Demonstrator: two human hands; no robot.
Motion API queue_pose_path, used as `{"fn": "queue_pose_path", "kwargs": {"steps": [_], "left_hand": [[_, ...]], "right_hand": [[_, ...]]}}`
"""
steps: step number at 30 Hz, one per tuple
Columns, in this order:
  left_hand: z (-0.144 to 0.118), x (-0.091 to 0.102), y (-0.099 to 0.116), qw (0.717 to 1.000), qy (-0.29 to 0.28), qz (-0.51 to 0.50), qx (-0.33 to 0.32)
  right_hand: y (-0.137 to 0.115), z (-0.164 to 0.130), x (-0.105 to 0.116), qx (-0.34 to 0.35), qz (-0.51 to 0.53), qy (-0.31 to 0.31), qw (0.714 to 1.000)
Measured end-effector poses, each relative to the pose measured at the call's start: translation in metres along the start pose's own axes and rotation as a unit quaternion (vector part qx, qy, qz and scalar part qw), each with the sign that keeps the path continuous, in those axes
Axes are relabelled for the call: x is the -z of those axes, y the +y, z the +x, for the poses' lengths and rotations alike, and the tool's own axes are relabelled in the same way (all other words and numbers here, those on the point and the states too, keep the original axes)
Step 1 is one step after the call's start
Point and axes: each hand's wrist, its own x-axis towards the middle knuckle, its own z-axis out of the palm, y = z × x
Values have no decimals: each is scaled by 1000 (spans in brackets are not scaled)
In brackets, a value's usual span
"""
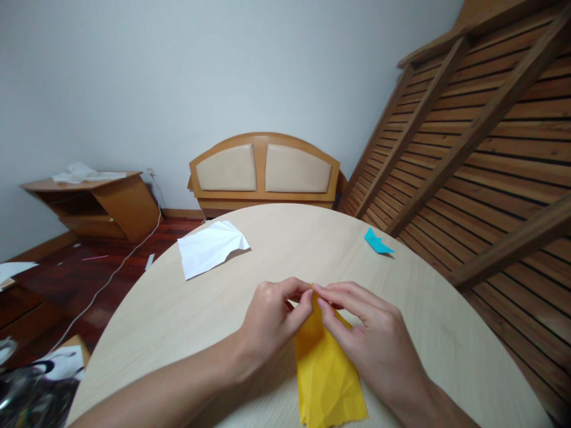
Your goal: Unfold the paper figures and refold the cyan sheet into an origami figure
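Note:
A creased sheet of yellow paper (pixel 328 380) hangs or lies along the near part of the table, its far end narrowing to a point between my hands. My left hand (pixel 281 312) pinches that tip from the left with thumb and forefinger. From the right, my right hand (pixel 366 327) grips the same end, thumb on the near face and fingers along the far edge. The fingertips of both hands nearly meet at the top. Part of the paper's right edge is hidden behind my right hand. The lower edge looks uneven.
On the round table (pixel 276 244), a creased white sheet (pixel 212 249) lies at the far left and a small folded blue paper boat (pixel 378 242) at the far right. Beyond stand a headboard (pixel 265 138), a slatted wooden frame (pixel 482 131) and a low cabinet (pixel 129 205).

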Motion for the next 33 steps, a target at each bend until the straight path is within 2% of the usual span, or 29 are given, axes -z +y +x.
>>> {"fn": "queue_pose_path", "kwargs": {"steps": [4,11,17,22,28,33], "left_hand": [[0,-1,4,999,1,-44,31],[0,-3,6,996,3,-83,45],[0,-4,7,987,-11,-133,85],[2,-4,6,967,-17,-211,144],[6,-2,3,948,-12,-271,169],[9,0,-2,946,-7,-273,174]], "right_hand": [[0,2,0,15,-9,13,1000],[-1,2,1,56,-44,22,997],[-1,1,0,37,-40,16,998],[-3,0,-2,26,-27,10,999],[-7,1,2,17,-12,-5,1000],[-6,2,2,11,10,-9,1000]]}}
